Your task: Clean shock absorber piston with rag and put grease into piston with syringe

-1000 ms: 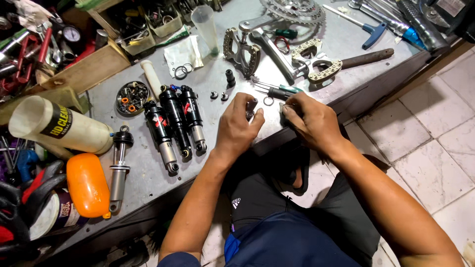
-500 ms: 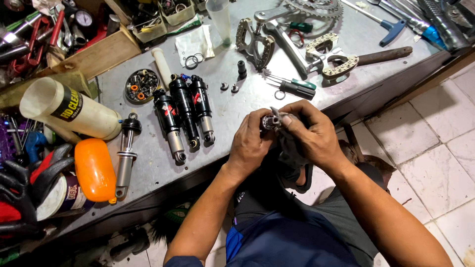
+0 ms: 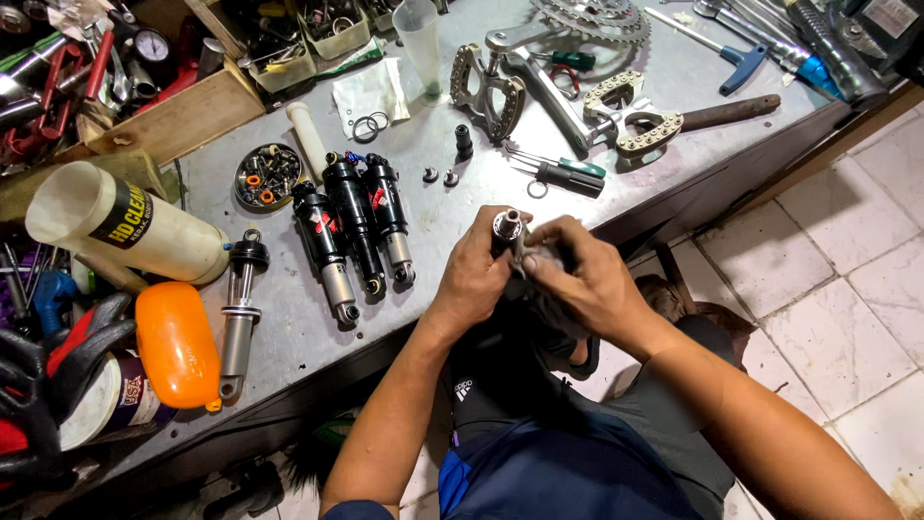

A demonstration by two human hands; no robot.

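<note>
1. At the bench edge, our left hand (image 3: 478,274) wraps around a small dark shock (image 3: 507,231), its silver round end pointing up between thumb and fingers.
2. Our right hand (image 3: 582,279) closes over the same shock from the other side, fingertips touching its body just below the silver end; the lower part is hidden by both hands.
3. We hold the shock above the front rim of the grey bench (image 3: 674,154), over our lap, clear of the surface.
4. Just left of our hands, three black shocks (image 3: 351,226) lie side by side on the bench, silver ends toward us.
5. Farther left, a silver shock (image 3: 238,313) lies alone beside an orange bottle (image 3: 175,344).
6. Behind that bottle, a cream bottle (image 3: 125,226) lies on its side.
7. Near the three shocks, a round tin (image 3: 268,176) holds small parts.
8. Beyond our hands lie a screwdriver (image 3: 568,175), pedals (image 3: 491,91) and a chainring (image 3: 592,17).
9. White floor tiles (image 3: 847,289) show at right.
</note>
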